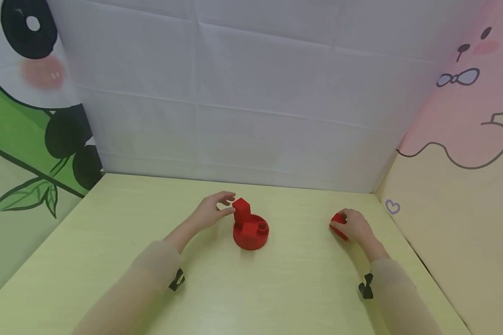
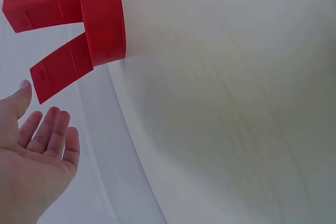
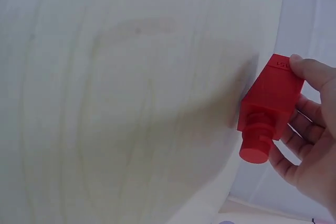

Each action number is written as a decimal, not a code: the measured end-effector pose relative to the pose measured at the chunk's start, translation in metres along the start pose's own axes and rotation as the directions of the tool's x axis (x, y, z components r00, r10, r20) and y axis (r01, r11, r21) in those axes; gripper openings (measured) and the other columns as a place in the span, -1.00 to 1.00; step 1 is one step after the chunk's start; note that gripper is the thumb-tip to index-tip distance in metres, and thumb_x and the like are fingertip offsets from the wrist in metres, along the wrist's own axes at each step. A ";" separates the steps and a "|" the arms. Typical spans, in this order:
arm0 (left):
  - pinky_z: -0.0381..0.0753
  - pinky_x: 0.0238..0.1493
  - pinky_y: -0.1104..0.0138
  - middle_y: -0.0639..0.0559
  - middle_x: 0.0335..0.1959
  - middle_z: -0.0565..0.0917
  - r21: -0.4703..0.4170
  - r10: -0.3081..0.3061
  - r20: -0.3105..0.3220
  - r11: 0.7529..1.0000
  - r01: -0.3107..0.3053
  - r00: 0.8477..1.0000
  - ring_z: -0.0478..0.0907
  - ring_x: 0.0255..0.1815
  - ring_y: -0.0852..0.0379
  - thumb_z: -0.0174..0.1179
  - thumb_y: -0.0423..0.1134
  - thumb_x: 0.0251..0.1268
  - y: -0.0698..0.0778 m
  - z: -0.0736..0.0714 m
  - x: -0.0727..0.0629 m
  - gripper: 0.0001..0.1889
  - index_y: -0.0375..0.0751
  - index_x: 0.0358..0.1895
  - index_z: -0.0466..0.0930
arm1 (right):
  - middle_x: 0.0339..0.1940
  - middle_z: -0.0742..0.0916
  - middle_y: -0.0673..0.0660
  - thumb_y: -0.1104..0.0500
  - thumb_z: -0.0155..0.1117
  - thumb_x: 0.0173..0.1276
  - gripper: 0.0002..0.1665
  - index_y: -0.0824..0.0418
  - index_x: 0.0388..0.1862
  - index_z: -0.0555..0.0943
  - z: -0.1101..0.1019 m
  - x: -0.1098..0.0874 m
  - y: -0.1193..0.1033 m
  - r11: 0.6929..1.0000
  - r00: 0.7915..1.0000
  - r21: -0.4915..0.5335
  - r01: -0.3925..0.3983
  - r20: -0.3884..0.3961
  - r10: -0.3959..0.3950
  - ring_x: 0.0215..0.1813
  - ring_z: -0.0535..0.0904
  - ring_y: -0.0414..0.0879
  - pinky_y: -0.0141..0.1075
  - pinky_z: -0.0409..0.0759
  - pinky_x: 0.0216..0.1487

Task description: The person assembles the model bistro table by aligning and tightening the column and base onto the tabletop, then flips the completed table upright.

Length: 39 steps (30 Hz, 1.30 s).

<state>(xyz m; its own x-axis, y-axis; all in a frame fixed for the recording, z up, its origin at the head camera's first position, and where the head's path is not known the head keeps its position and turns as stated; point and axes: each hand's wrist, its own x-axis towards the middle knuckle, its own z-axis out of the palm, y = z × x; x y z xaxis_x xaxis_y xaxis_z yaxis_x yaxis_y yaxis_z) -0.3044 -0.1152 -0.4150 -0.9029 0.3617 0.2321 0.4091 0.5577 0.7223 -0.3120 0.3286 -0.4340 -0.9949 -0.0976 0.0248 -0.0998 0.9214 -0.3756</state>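
Right hand (image 1: 355, 226) pinching the loose block (image 3: 273, 90), well apart from the base (image 1: 251, 244); left hand (image 1: 208, 211) empty, fingers relaxed, just beside the upright block (image 1: 241, 211). Apparent step: assembly; next move likely calls for bringing peg (image 3: 255, 149) to socket (image 1: 261, 227).

Base (image 1: 253, 244) and pegged block (image 3: 271, 92) are red, table (image 1: 285, 288) pale yellow.

red base (image 2: 105, 19) cropped (left wrist view) | right fingers (image 3: 312, 112) part-hidden behind block (image 3: 272, 88)
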 end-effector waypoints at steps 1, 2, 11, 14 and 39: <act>0.54 0.02 0.06 -0.13 0.13 0.56 0.004 -0.001 -0.009 1.000 0.001 1.000 0.54 0.07 -0.06 0.24 -0.21 0.24 0.003 0.000 -0.003 -0.46 -0.26 0.28 0.37 | -0.14 0.63 0.32 0.01 0.30 0.24 -0.42 0.44 0.04 0.49 -0.002 -0.001 -0.002 1.000 1.000 0.014 0.003 -0.007 -0.003 -0.16 0.49 0.13 -0.06 0.57 -0.11; 0.54 0.03 0.06 -0.13 0.13 0.56 0.004 -0.006 -0.021 1.000 0.006 1.000 0.53 0.07 -0.06 0.25 -0.20 0.23 0.006 0.000 -0.006 -0.45 -0.26 0.28 0.37 | -0.15 0.62 0.32 0.00 0.29 0.25 -0.42 0.43 0.05 0.48 -0.003 -0.002 -0.005 1.000 1.000 0.027 0.003 -0.014 -0.003 -0.16 0.49 0.12 -0.09 0.58 -0.14; 0.56 -0.16 0.22 -0.08 -0.05 0.60 -0.027 -0.121 -0.072 0.993 0.119 0.990 0.55 -0.05 -0.01 0.35 -0.08 0.11 0.038 0.012 -0.031 -0.47 -0.15 0.13 0.44 | -0.08 0.61 0.34 -0.03 0.25 0.29 -0.39 0.39 0.14 0.43 -0.021 -0.011 -0.029 0.989 0.993 0.145 0.015 -0.119 0.003 -0.12 0.51 0.14 -0.14 0.61 -0.20; 0.54 -0.23 0.29 -0.05 -0.11 0.60 -0.069 -0.168 -0.068 0.984 0.163 0.984 0.54 -0.11 0.03 0.39 -0.08 0.06 0.048 0.019 -0.037 -0.47 -0.15 0.09 0.45 | -0.08 0.61 0.33 -0.02 0.25 0.30 -0.40 0.38 0.13 0.44 -0.025 -0.013 -0.036 0.985 0.989 0.169 0.028 -0.149 -0.003 -0.11 0.51 0.14 -0.14 0.61 -0.21; 0.51 -0.30 0.34 0.04 -0.33 0.50 -0.098 -0.221 -0.146 0.973 0.208 0.964 0.46 -0.29 0.12 0.45 -0.04 -0.05 0.066 0.063 -0.044 -0.48 -0.18 -0.15 0.35 | -0.13 0.66 0.15 0.02 0.40 0.18 -0.50 0.22 0.03 0.53 -0.036 -0.043 -0.120 0.829 0.905 0.516 0.214 -0.425 0.030 -0.10 0.53 0.03 -0.44 0.48 -0.14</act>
<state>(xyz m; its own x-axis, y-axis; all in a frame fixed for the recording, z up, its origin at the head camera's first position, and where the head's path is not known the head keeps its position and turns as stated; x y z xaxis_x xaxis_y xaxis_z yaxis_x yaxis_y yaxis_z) -0.2297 -0.0468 -0.4189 -0.9803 0.1164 0.1597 0.1974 0.5447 0.8151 -0.2583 0.2361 -0.3568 -0.9091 0.0996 0.4046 -0.2890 0.5488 -0.7844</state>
